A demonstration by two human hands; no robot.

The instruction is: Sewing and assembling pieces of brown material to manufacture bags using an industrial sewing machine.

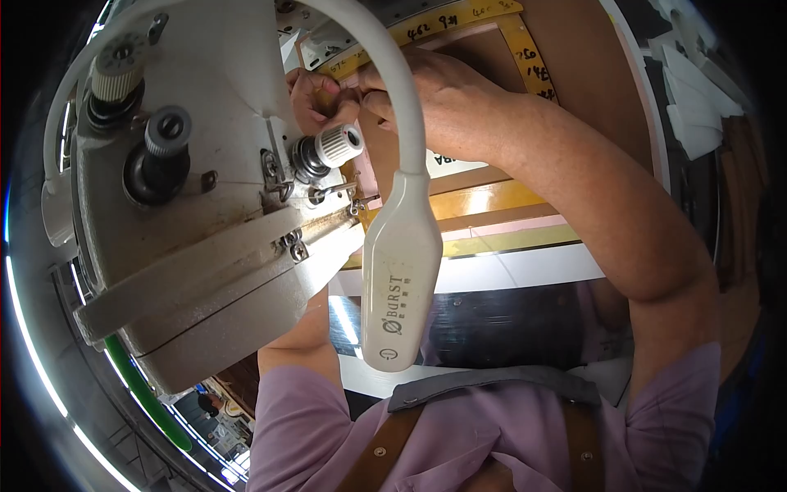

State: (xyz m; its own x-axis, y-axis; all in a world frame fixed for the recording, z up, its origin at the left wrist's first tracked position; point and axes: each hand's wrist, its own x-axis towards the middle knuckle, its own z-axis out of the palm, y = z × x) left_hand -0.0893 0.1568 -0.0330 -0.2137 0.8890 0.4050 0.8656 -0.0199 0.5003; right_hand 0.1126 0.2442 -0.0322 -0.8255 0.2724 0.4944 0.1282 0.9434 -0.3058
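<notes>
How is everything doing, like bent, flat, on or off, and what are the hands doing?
Left hand: fingers curled; grip unclear
Right hand: fingers bent, close to the left hand's; grip unclear
Yellow-edged frame: lying flat
Brown sheet: spread flat
Sewing machine: running or stopped, can't tell
Lamp: neck bent, head hanging down; can't tell if on
White cloth or paper: rumpled

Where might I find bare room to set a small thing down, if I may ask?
The dark shiny panel looks bare, between the white strip, grey bib and right arm; so does the brown board right of the yellow frame, beyond that arm. It is crowded around the left hand and right hand, beside the sewing machine and lamp.
</notes>
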